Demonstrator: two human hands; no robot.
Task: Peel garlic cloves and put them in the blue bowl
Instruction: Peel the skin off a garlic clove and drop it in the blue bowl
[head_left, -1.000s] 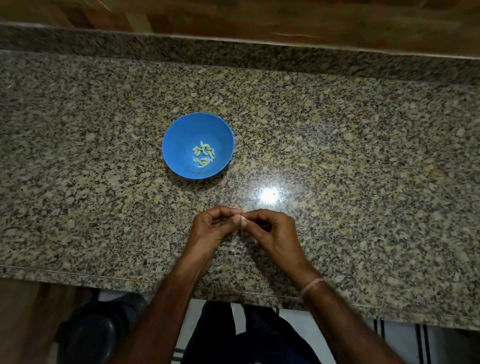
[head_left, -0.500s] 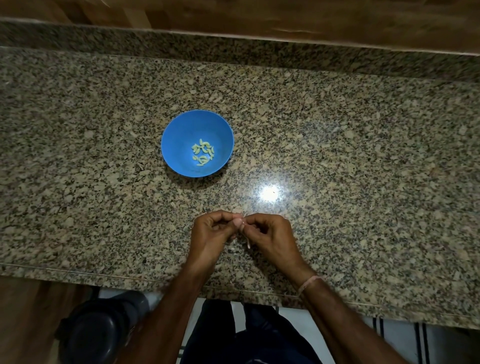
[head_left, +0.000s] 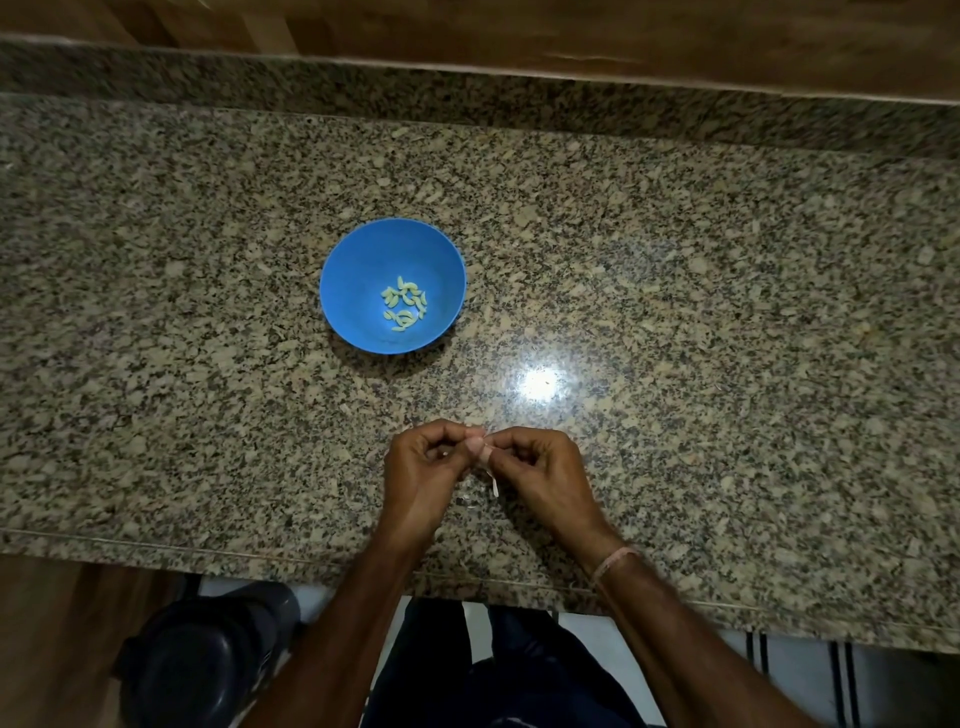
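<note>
Near the front edge of the worktop (head_left: 727, 312), both hands meet fingertip to fingertip. The left hand (head_left: 421, 467) and the right hand (head_left: 540, 467) each have curled fingers and together pinch a small garlic clove (head_left: 480, 448), held just above the stone. A thin pale strip of peel (head_left: 494, 486) hangs down from the clove beside the right thumb. A second ago no such strip showed; half a second ago it was already dangling, and the hands have barely shifted since. A small pale scrap (head_left: 465, 501) lies on the worktop under the hands. The blue bowl (head_left: 363, 249) stands well apart from the hands, further back and a little to the left, where it stood before, with the same small heap of peeled cloves (head_left: 405, 306) at its bottom. A thin pinkish band (head_left: 613, 561) circles the right wrist.
</note>
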